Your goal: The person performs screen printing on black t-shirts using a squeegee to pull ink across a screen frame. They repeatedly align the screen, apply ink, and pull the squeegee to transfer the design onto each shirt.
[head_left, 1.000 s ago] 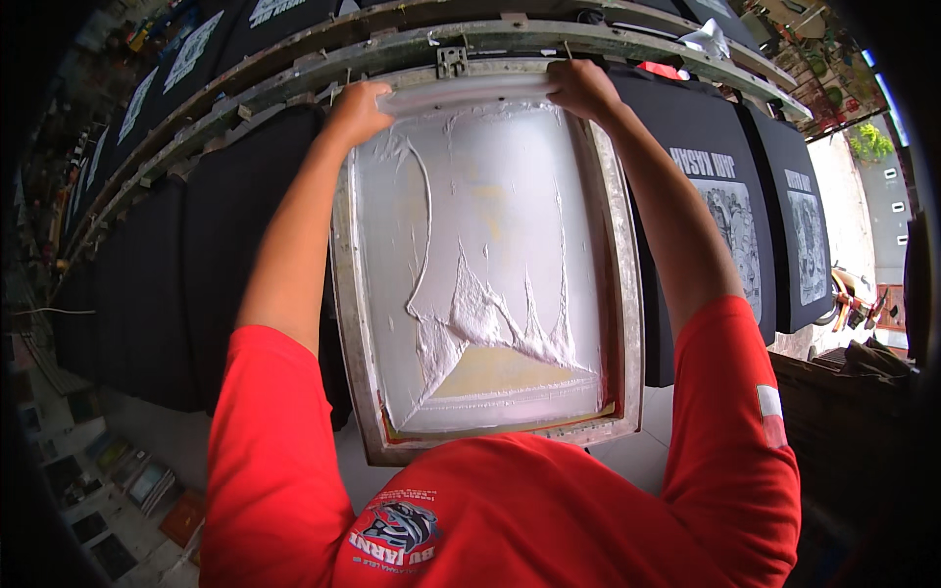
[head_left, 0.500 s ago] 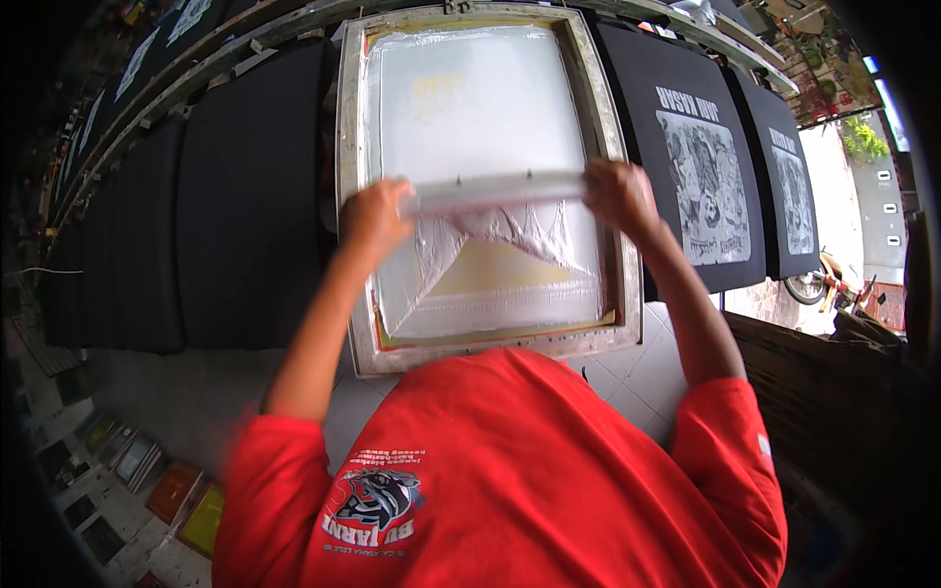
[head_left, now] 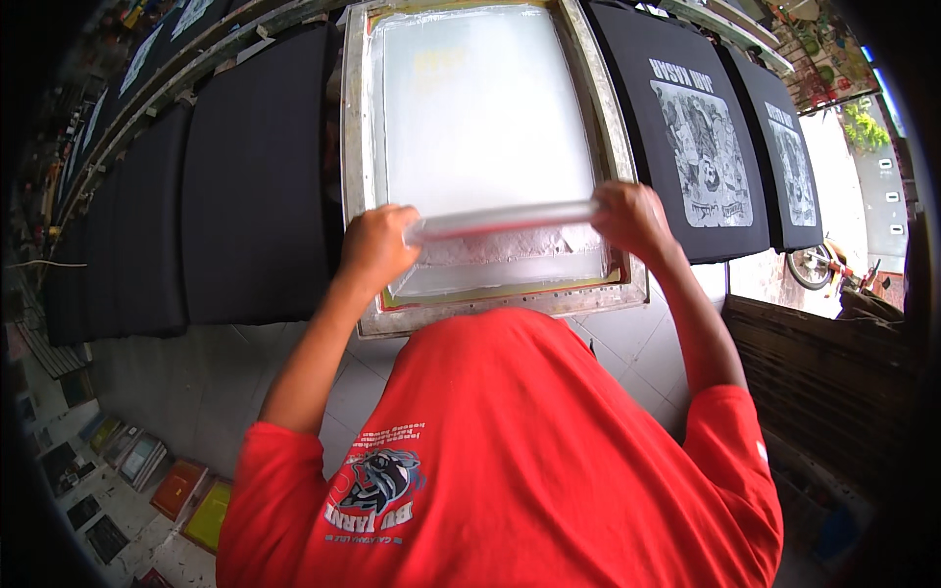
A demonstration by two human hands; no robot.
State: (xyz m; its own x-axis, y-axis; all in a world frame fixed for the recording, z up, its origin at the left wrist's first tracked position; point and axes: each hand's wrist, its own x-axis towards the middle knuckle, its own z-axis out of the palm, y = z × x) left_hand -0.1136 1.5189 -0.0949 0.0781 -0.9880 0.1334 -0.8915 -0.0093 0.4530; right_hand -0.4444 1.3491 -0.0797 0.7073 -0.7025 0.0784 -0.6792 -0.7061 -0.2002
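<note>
A screen-printing frame [head_left: 369, 118] lies in front of me, its mesh [head_left: 480, 108] coated with a thin whitish film. Across its near part runs a long squeegee [head_left: 505, 220], blurred by motion. My left hand [head_left: 380, 245] is closed round the squeegee's left end, and my right hand [head_left: 632, 218] grips the right end. On the near side of the squeegee, a bank of whitish ink [head_left: 500, 247] lies on the mesh. The squeegee's lower edge is hard to make out.
Black shirts [head_left: 257, 186] lie on boards to the left. On the right, black shirts [head_left: 701, 147] carry white prints. A wooden rail [head_left: 235, 49] runs behind. Several coloured frames [head_left: 181, 490] stand on the floor at lower left. A motorcycle [head_left: 818, 267] is outside at right.
Both hands have drawn the squeegee toward me, down the mesh. The ink in front of it is now squeezed into a narrower band. The whole view has shifted slightly.
</note>
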